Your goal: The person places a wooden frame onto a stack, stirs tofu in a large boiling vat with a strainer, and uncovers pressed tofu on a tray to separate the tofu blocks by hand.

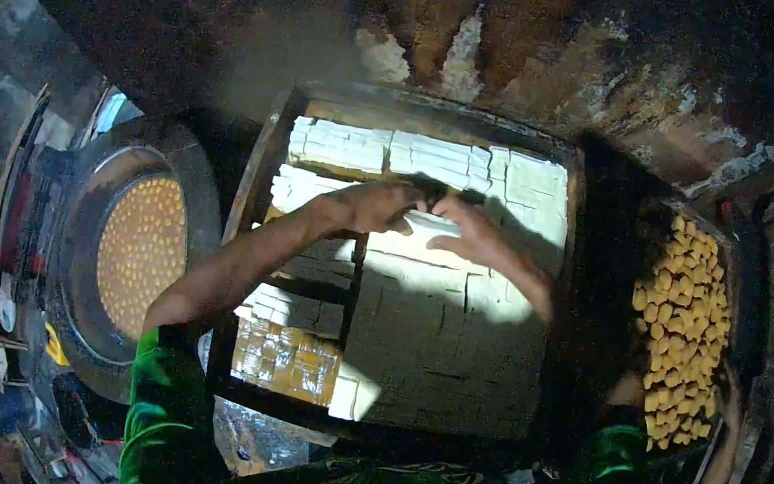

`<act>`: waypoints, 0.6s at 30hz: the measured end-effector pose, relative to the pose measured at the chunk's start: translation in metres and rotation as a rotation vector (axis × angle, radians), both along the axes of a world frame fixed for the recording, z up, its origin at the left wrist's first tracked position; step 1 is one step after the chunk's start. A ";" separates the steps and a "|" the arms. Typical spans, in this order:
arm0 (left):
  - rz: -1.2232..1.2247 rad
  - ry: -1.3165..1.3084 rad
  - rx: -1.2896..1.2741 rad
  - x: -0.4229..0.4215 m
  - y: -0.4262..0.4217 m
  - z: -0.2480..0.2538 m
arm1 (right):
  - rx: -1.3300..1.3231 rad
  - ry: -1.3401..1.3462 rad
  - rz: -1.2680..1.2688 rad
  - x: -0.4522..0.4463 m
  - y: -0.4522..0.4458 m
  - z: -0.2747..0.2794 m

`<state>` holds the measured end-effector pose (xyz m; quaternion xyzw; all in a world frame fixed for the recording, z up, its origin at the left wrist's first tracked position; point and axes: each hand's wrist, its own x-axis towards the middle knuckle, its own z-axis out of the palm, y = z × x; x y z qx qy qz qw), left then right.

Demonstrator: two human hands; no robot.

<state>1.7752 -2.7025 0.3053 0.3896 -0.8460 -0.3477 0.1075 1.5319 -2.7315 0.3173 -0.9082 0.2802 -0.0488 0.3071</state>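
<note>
My left hand (pixel 378 205) and my right hand (pixel 470 232) meet over the middle of a wooden-framed tray. Between them my fingers are closed around a piece of white tofu (pixel 427 223). Beneath and around the hands lies more white tofu (pixel 440 352), cut into blocks, some in strong light and some in shadow. To the left, shorter rows of tofu strips (pixel 302 264) sit with gaps between them. The tray's near left corner shows a wet, brownish woven surface (pixel 282 362). My fingertips are partly hidden by shadow and by the tofu.
On the left stands a large round pan (pixel 86 225) with many small golden pieces (pixel 143 249) in liquid. At the right is a tray heaped with golden-brown pieces (pixel 682 329), with another person's arm (pixel 727 438) beside it. A stained wall (pixel 537 63) rises behind.
</note>
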 end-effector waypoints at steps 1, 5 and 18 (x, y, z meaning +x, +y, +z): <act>0.039 -0.025 0.131 -0.002 0.005 0.029 | 0.117 -0.031 0.009 0.002 -0.005 -0.001; -0.007 -0.249 0.159 -0.004 0.019 0.039 | 0.331 0.027 -0.058 -0.003 0.015 -0.004; -0.156 -0.258 -0.233 -0.018 0.038 0.012 | 0.312 -0.050 -0.138 -0.007 0.055 -0.022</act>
